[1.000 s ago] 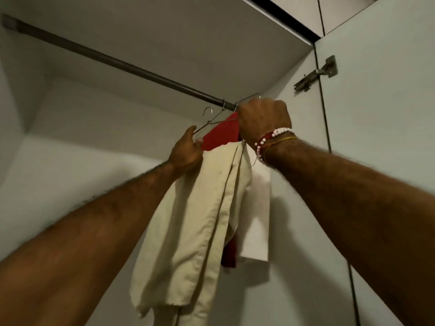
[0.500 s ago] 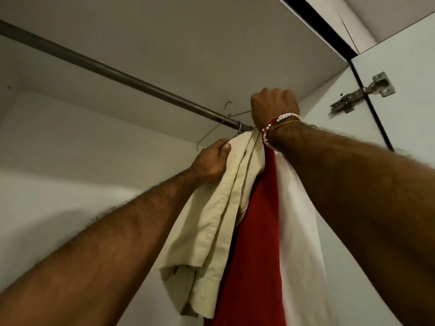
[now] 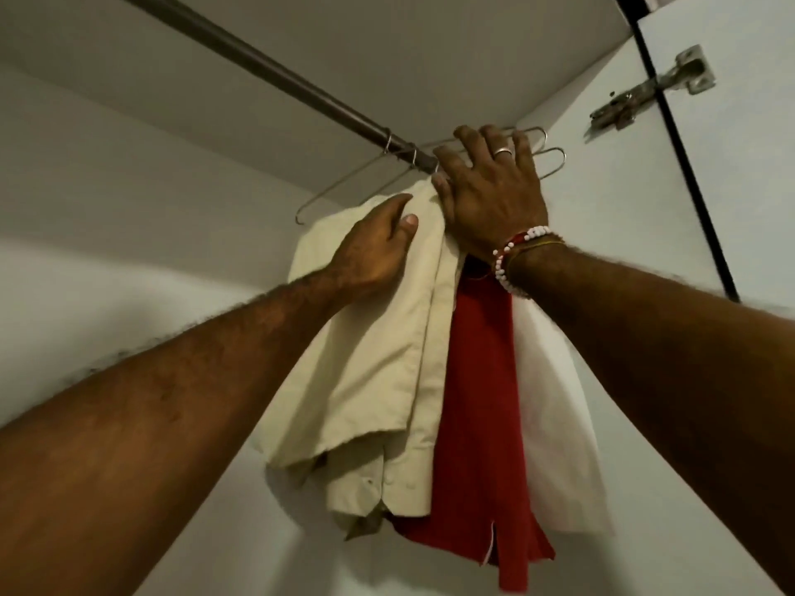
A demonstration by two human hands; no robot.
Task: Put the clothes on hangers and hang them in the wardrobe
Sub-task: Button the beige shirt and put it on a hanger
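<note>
A dark hanging rail runs under the wardrobe's top panel. At its right end several wire hangers hook over it. From them hang a cream shirt, a red shirt and a white garment, pressed close together. My left hand grips the cream shirt near its shoulder, thumb in front of the cloth. My right hand, with a ring and bead bracelets, lies flat with fingers spread over the hanger tops by the rail. It hides the hooks beneath it.
The wardrobe's right side wall stands just behind the hangers. The open door with a metal hinge is at the far right. The rail to the left of the hangers is bare. The white back wall lies behind.
My right hand has opened from a fist on the hanger hook to spread fingers. The cream shirt's hanger now sits on the rail. My left hand has shifted slightly on the cream shirt.
</note>
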